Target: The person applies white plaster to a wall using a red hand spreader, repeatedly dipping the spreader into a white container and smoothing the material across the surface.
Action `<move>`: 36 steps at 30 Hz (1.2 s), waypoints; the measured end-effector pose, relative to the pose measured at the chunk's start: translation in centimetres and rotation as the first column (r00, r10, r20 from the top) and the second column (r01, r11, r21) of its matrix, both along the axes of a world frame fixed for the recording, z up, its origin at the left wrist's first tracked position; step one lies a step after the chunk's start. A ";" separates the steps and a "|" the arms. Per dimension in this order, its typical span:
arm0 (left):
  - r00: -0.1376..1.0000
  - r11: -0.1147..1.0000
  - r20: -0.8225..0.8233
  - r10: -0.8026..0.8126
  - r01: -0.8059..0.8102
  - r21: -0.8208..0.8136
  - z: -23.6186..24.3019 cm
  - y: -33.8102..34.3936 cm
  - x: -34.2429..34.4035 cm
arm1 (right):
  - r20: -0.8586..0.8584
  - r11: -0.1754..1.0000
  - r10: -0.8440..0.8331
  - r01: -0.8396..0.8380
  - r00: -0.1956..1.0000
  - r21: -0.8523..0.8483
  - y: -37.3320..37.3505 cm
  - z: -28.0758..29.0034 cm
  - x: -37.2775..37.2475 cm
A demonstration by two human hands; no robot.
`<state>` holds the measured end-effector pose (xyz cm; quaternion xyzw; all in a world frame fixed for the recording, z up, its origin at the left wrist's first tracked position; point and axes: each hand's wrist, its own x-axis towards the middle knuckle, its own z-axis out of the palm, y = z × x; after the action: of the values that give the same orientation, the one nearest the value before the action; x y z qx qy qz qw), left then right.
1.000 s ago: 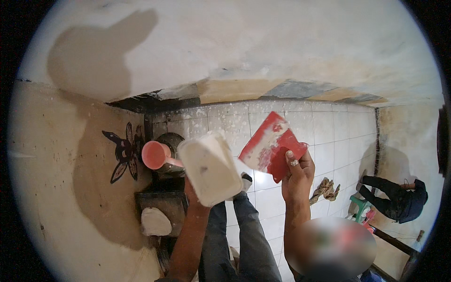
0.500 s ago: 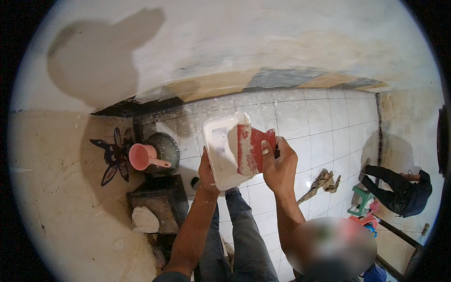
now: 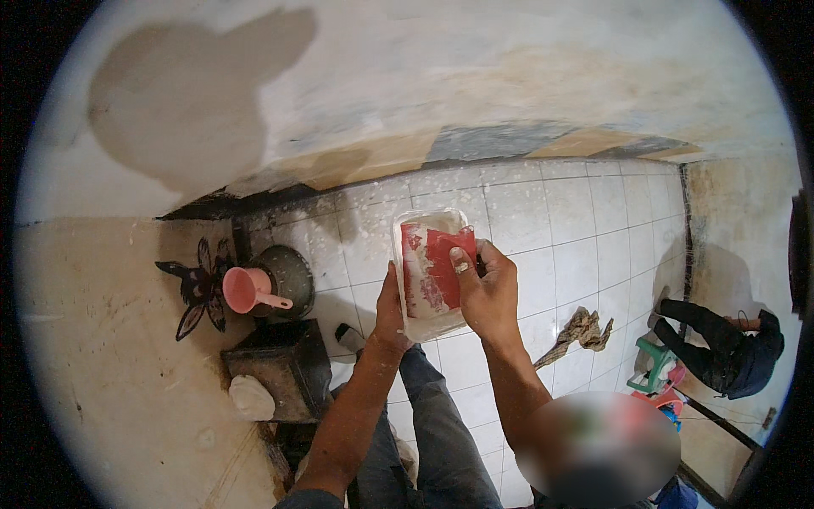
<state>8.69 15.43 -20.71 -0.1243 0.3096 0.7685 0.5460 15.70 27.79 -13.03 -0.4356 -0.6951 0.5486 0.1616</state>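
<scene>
My left hand (image 3: 392, 310) grips the left side of a white rectangular plastic tub (image 3: 435, 329) smeared with pale filler. A wide red scraper (image 3: 441, 263), coated with whitish paste along its left part, lies over the tub's opening. My right hand (image 3: 490, 288) is closed round the scraper's right end, its thumb pressed on the red face. Some white paste sticks to that thumb. Most of the tub's inside is hidden under the blade. Both hands are in front of me, above the tiled floor.
Ahead stands a patchy plastered wall (image 3: 475, 85). At left are a pink dipper (image 3: 246, 290) on a dark round bucket (image 3: 292, 276) and a dark box-like cabinet (image 3: 292, 365). A crumpled cloth (image 3: 581, 335) lies on white tiles (image 3: 577, 212). A person (image 3: 733, 352) is at far right beside a green stool (image 3: 653, 365).
The scraper has moved left across the tub and now covers most of its opening. The tub has shifted slightly right, turning more upright in view.
</scene>
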 end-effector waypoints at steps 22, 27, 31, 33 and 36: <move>0.886 0.886 -0.026 0.464 -0.463 0.021 -5.3 -3.3 -4.1 | -0.417 0.671 -0.549 0.084 0.724 -0.737 13.6 -2.9 -1.3; 0.895 0.883 0.095 0.437 -0.446 0.146 -3.9 -6.0 -5.0 | -0.399 0.676 -0.581 0.148 0.709 -0.722 16.7 -5.6 -2.0; 0.912 0.883 0.094 0.399 -0.410 0.227 0.1 -5.4 -2.3 | -0.440 0.706 -0.564 0.131 0.699 -0.696 18.7 -2.4 -5.1; 0.921 0.891 0.090 0.380 -0.390 0.234 1.8 -5.0 -1.8 | -0.525 0.738 -0.546 0.079 0.653 -0.670 20.2 1.3 -8.2; 0.922 0.896 0.106 0.372 -0.387 0.219 2.9 -4.8 -1.9 | -0.646 0.815 -0.505 0.069 0.573 -0.576 21.2 7.6 -10.6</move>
<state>6.80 10.58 -17.84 -0.1400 0.1691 0.8872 0.4058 5.05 48.96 -5.47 -0.2924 -0.3088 0.8023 0.4189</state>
